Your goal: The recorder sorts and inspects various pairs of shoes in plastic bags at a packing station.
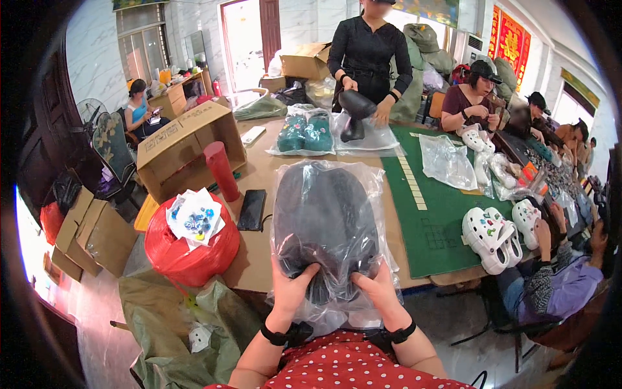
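A pair of black clogs lies inside a clear plastic bag at the table's near edge, in front of me. My left hand grips the bag's near left side, its thumb pressed on top. On the near right side, my right hand is closed round the bag in the same way. Both hands hold clogs and plastic together; the fingers underneath are hidden. Left of the bag, a black phone rests on the brown tabletop.
A red twine roll, red cylinder and open carton stand left. Bagged green clogs lie beyond. Across the table, a person holds a black shoe. White clogs sit on the green mat, near other seated people.
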The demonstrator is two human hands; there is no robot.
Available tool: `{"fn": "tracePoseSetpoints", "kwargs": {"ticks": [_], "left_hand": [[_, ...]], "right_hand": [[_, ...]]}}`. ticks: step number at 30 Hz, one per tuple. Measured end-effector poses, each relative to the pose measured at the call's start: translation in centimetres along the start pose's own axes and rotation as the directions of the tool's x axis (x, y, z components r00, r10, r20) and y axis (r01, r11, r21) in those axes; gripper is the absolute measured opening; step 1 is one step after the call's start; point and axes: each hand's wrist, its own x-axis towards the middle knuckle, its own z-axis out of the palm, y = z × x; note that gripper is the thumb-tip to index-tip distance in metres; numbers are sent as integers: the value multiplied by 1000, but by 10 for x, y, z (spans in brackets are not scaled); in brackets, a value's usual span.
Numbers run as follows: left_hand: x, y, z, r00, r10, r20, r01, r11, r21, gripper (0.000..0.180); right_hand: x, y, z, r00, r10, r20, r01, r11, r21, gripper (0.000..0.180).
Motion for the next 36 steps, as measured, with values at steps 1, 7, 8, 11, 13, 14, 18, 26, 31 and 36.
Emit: {"fn": "tracePoseSetpoints", "kwargs": {"ticks": [1,7,8,11,13,14,18,26,31,36], "left_hand": [[1,0,0,1000,-2,1,2,1000,1,79],[0,-14,4,997,75,-36,-74,997,19,85],[1,-16,5,997,67,-46,-65,997,46,86],[2,-20,5,997,56,-61,-52,997,56,87],[2,-21,4,997,49,-67,-47,998,37,87],[3,-20,5,995,67,-70,-64,996,56,87],[5,-20,5,995,62,-78,-59,997,42,86],[5,-15,-3,996,40,-76,-35,998,59,64],[7,-11,-19,999,-32,-41,33,999,29,56],[8,19,-23,991,-133,-10,129,972,-195,55]], "right_hand": [[1,0,3,999,-40,-3,40,998,-44,67],[9,12,1,989,-133,-60,114,961,-253,67],[10,16,-1,980,-183,-77,151,939,-309,68],[13,23,0,964,-246,-103,198,917,-346,68],[11,17,6,958,-263,-111,202,898,-390,68],[10,15,9,952,-281,-118,205,878,-433,67],[8,15,12,945,-295,-145,191,852,-487,67],[7,13,11,947,-289,-142,200,873,-445,64],[6,13,0,981,-159,-109,143,980,-140,61],[1,-33,2,994,-76,-78,88,981,173,59]]}}
